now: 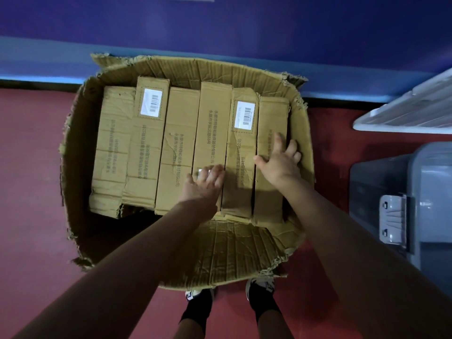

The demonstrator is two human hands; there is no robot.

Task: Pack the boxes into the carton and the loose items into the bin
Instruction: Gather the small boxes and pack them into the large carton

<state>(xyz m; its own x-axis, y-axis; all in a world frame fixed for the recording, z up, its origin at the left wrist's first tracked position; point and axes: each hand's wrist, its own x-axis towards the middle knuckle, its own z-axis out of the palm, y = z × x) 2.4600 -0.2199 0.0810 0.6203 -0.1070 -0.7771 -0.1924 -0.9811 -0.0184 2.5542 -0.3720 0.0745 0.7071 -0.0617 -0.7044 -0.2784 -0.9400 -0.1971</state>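
6 boxes lie side by side in the carton, which sits on the floor before the wall. The bin stands right of the carton, its lid lying behind it.

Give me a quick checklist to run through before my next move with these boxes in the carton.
1. Boxes inside the carton: six long boxes lie side by side. Ok.
2. Rightmost box seated: right hand presses flat on it, hard against the carton wall. Ok.
3. Left hand free: resting open on the fourth box, gripping nothing. Ok.
4. Row level: box ends are staggered, not flush. Not ok.
5. Carton condition: rim torn, walls bowed outward. Not ok.
6. Grey bin ready for loose items: contents out of view. Cannot tell.
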